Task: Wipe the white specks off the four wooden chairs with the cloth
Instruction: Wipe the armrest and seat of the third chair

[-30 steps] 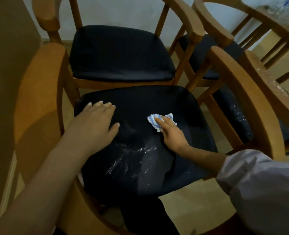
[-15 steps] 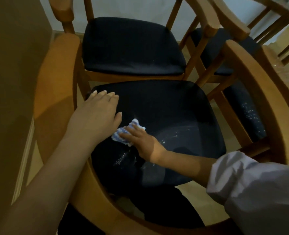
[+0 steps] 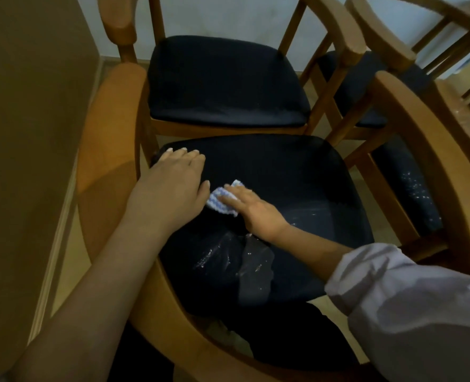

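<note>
Here, cloth [image 3: 213, 201] beneath right fingers [image 3: 231, 198].

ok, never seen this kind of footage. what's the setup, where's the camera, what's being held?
No robot here: a person's two bare hands, filmed by one wide-angle camera worn on the head, looking down. The left hand rests flat on the dark seat of the nearest wooden chair. The right hand presses a blue-and-white cloth onto that seat with flat fingers. White specks lie on it nearer the camera, and more on the seat of the chair to the right.
</note>
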{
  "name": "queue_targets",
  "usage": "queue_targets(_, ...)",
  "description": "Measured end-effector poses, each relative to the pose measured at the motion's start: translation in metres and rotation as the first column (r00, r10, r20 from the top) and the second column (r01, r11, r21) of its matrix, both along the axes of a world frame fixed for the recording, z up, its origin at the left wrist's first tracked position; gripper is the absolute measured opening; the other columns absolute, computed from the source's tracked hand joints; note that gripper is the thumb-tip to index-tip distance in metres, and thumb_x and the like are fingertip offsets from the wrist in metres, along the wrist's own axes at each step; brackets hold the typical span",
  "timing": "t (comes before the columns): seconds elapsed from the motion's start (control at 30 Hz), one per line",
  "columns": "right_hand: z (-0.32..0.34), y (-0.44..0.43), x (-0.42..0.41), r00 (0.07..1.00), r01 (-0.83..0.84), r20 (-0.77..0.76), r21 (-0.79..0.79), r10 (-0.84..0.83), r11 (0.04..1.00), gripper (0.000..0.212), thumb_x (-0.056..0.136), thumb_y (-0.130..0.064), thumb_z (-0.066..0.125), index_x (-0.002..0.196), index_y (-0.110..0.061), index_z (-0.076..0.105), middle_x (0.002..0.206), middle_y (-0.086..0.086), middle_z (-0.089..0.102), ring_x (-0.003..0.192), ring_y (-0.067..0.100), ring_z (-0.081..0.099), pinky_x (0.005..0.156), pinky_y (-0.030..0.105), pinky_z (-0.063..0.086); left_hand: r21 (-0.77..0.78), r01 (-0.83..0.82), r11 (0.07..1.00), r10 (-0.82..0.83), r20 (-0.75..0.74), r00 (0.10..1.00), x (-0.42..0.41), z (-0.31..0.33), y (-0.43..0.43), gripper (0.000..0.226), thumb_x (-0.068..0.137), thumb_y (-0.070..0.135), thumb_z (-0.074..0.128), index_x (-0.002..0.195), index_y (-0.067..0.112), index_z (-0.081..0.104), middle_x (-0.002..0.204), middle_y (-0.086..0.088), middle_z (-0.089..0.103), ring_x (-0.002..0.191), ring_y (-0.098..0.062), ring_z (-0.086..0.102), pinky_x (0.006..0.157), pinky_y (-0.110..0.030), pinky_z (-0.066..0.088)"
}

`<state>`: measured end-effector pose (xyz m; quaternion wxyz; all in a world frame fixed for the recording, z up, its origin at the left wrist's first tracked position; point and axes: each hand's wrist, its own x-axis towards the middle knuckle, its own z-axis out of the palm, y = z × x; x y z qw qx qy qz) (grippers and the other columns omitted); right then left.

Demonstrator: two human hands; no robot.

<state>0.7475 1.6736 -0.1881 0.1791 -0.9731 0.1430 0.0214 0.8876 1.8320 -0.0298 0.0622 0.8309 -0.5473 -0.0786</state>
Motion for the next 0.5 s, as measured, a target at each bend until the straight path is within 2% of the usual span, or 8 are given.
queue_targets(0.17,-0.004,-0.028,0.021,0.963,0.268,0.022,0.008,-0.268,0.964,0.070,0.090,0.008,0.045,0.149,-0.027,0.031,0.159,0.001,0.020,0.147,0.025,0.015,0.108,0.039,0.037,-0.002,-0.003,1.000,0.003,0.018,1.000,0.002,-0.003,-0.001,0.054,0.098,0.033,0.040,0.145,0.009,0.029,0.150,-0.007,0.033,0.140,-0.020,0.025,0.116,-0.033,0.013)
queue_targets(0.23,-0.007,-0.028,0.025,0.951,0.304,0.047,0.037,-0.305,0.952,0.067,0.091,0.008,0.046,0.148,-0.025,0.034,0.157,0.002,0.024,0.145,0.024,0.019,0.099,0.037,0.042,-0.007,-0.007,1.000,0.007,0.017,1.000,0.002,-0.003,-0.002,0.054,0.097,0.032,0.041,0.144,0.008,0.030,0.149,-0.009,0.034,0.140,-0.021,0.026,0.116,-0.034,0.014)
queue_targets(0.33,-0.012,-0.022,0.023,0.949,0.290,0.110,0.056,-0.295,0.955,0.068,0.089,0.009,0.049,0.146,-0.024,0.037,0.153,0.002,0.032,0.140,0.024,0.030,0.087,0.036,0.050,-0.025,-0.020,1.000,0.020,0.000,1.000,0.002,-0.004,-0.003,0.053,0.097,0.031,0.042,0.144,0.007,0.031,0.149,-0.010,0.035,0.140,-0.022,0.026,0.116,-0.034,0.014)
queue_targets(0.5,-0.012,-0.018,0.008,0.985,0.141,0.098,0.007,-0.141,0.990,0.070,0.088,0.009,0.051,0.148,-0.023,0.034,0.153,0.000,0.031,0.143,0.024,0.025,0.081,0.028,0.045,-0.043,-0.046,0.998,0.046,-0.006,0.999,0.002,-0.005,-0.003,0.054,0.097,0.031,0.043,0.144,0.007,0.031,0.149,-0.010,0.035,0.140,-0.022,0.027,0.117,-0.033,0.013)
